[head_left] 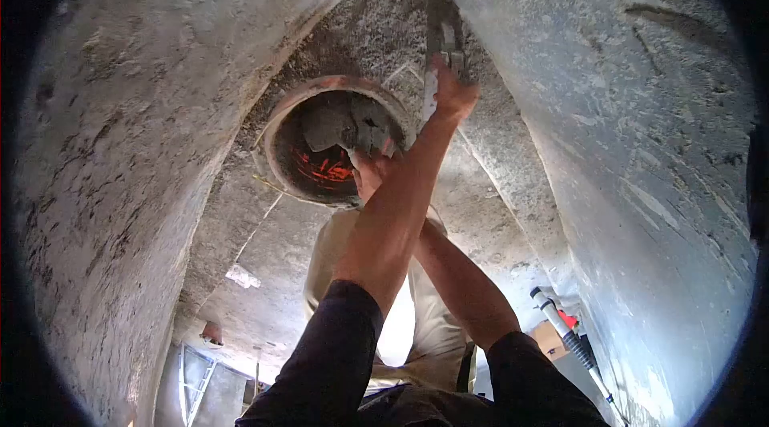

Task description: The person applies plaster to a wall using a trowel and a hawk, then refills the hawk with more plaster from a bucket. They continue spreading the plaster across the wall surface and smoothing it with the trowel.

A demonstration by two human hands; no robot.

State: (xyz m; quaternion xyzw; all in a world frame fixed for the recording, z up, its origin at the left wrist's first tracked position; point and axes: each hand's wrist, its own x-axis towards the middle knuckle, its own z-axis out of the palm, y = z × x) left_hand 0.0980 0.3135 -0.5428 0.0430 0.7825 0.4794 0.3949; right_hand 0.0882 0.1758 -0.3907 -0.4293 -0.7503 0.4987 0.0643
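Note:
My arms cross, the left one over the right. My left hand (455, 97) is closed around the handle of a long flat plastering trowel (431, 98), held to the right of a round bucket. The bucket (276, 143) holds grey mortar (324, 126) and shows red streaks on its inner wall. At the bucket's near right edge is my right hand (372, 172), its fingers bent around something partly hidden beside the mortar.
Rough grey walls rise at the left (120, 147) and right (641, 130), meeting in a corner ahead. A pole-like tool (573, 340) leans at the lower right by a cardboard box (548, 339). A small block (243, 275) lies on the floor.

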